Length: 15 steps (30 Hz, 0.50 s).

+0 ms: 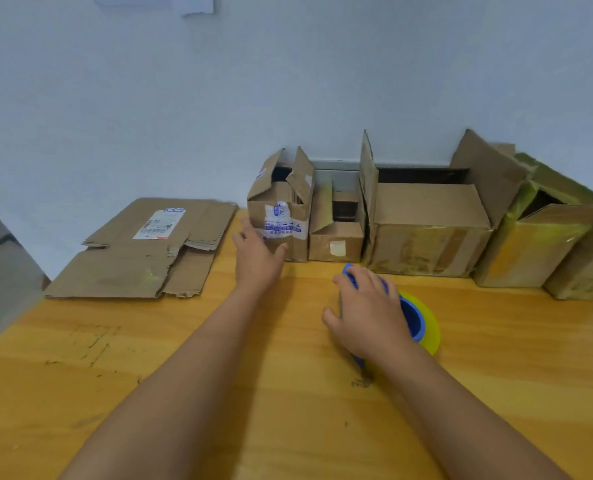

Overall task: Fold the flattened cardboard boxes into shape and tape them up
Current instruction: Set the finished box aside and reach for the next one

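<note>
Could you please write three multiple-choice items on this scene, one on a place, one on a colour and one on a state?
1. Where does the flattened cardboard lie?
A. Left of the row of boxes
B. On top of the boxes
C. Under the right hand

2. What colour is the tape dispenser under the right hand?
A. Red
B. Blue
C. Black

3. How are the top flaps of the printed box at the left hand?
A. Taped shut
C. Cut off
B. Standing open

Answers: 1 A, it lies on the table's far left; 2 B, blue body with a yellow-green roll; 3 B, the flaps stand up, the inside shows.
</note>
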Motion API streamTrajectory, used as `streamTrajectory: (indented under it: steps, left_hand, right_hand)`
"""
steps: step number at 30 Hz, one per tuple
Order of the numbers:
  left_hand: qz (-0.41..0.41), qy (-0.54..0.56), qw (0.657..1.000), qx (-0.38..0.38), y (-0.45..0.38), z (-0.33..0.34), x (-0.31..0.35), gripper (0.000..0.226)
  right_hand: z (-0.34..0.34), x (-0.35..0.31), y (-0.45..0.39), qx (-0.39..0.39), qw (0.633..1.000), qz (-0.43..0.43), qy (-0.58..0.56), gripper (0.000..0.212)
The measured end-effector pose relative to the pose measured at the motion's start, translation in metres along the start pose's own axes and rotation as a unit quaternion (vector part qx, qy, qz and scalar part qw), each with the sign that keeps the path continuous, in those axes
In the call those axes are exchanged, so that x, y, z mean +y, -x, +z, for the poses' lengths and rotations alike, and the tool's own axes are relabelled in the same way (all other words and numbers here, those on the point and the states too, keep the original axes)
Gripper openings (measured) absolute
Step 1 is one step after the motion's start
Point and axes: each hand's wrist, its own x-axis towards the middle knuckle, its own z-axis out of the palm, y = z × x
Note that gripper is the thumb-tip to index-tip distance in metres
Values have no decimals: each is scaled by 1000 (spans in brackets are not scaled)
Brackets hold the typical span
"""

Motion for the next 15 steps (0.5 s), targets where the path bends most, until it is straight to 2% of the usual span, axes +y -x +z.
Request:
streamTrajectory:
  steps: [3,6,10,15]
  left_hand:
    - [2,-63,998,-18,9,-22,-16,87]
    - [-14,-140,990,-2,17,-56,-43,67]
    - [-43,-214,975,33,19,-102,-81,57]
    - [-80,-255,963,32,13,-133,-119,53]
  right_hand:
    - [-9,-15,2,14,999,-25,42,53]
    - [-11,-45,4,31,996,-87,7,52]
    - [10,-87,2,-28,987,-149,-46,56]
    - [47,-117,-9,-96,979,-159,-80,59]
